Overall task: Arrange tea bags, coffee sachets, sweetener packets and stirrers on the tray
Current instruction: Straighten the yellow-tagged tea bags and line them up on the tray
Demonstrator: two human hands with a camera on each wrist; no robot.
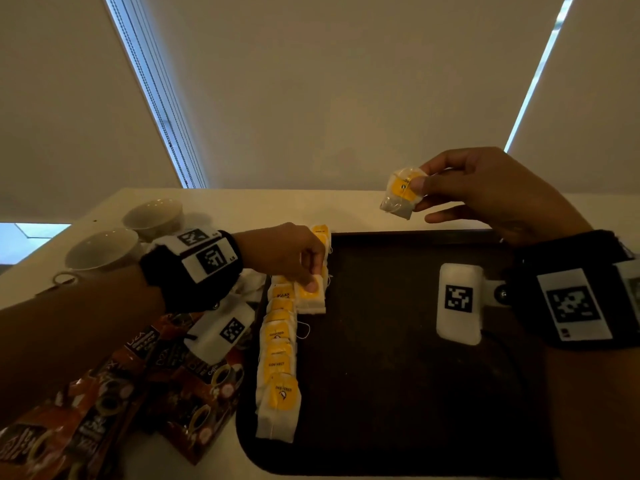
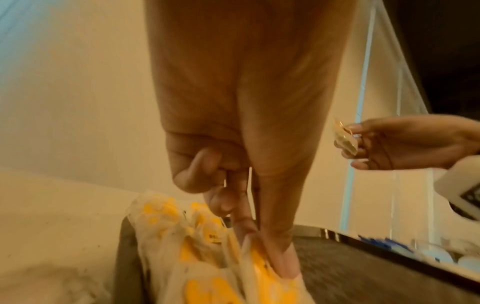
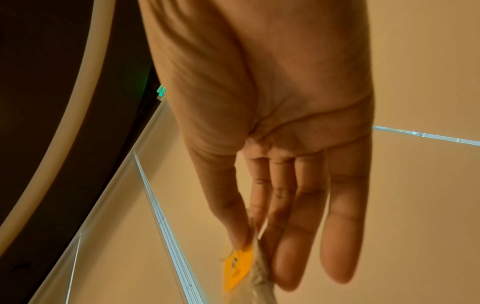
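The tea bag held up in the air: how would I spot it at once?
Find the dark tray on the pale table. Above its far right corner, the right hand pinches one tea bag with a yellow tag. Unlike the tea bags lined along the tray's left edge, it hangs clear of everything.

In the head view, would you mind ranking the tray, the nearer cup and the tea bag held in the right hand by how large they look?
1. tray, by far the largest.
2. nearer cup.
3. tea bag, pinched by the right hand; it looks smallest, though raised towards the camera.
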